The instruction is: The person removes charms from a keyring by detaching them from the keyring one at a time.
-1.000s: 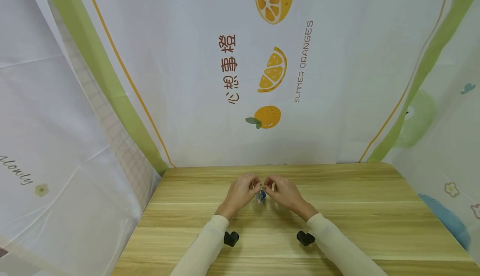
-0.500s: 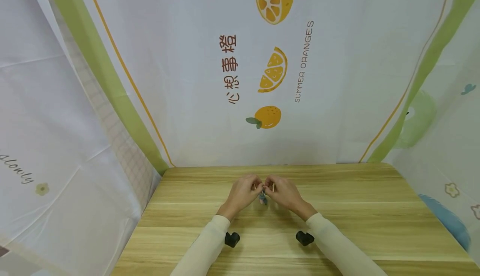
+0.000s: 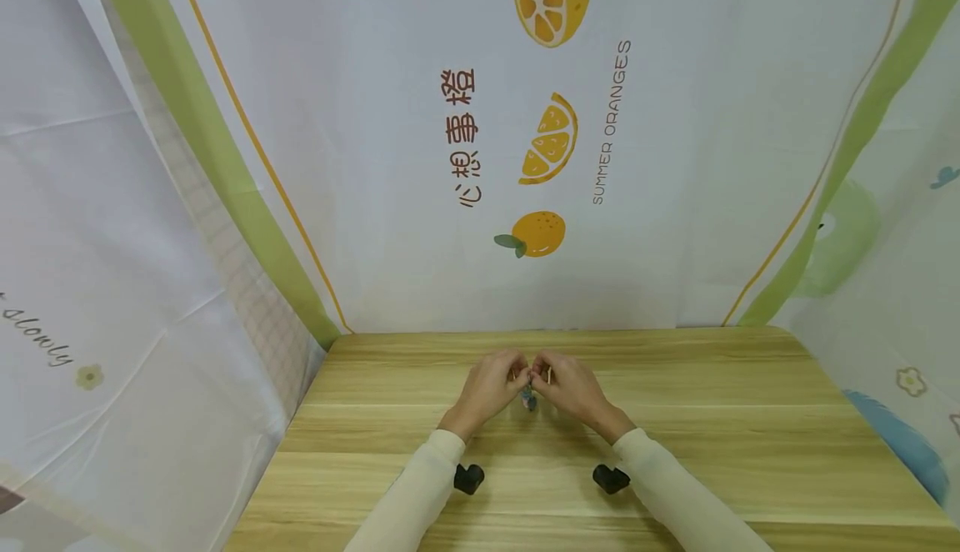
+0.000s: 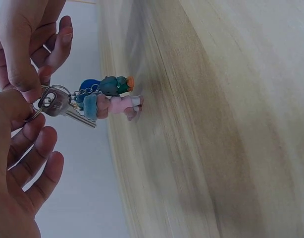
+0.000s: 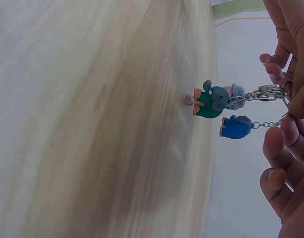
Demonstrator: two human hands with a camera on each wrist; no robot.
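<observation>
Over the middle of the table, my left hand and right hand meet fingertip to fingertip at a bunch of keys. My left thumb and finger pinch the metal key ring, from which silver keys hang. Below them dangle a pink-dressed figurine in a light-blue hat and a grey elephant charm in green. My right fingertips pinch the ring end, where a blue charm hangs by its own short chain. The fingers hide part of the rings.
The wood-grain table lies beneath the hands. White printed cloth rises behind its far edge, with more cloth at both sides. Black pieces show beside both forearms.
Both hands stay at almost the same place, fingertips working at the rings. The charms have swung and turned slightly, and the blue one shows less in the head view. The head view shifted a little.
</observation>
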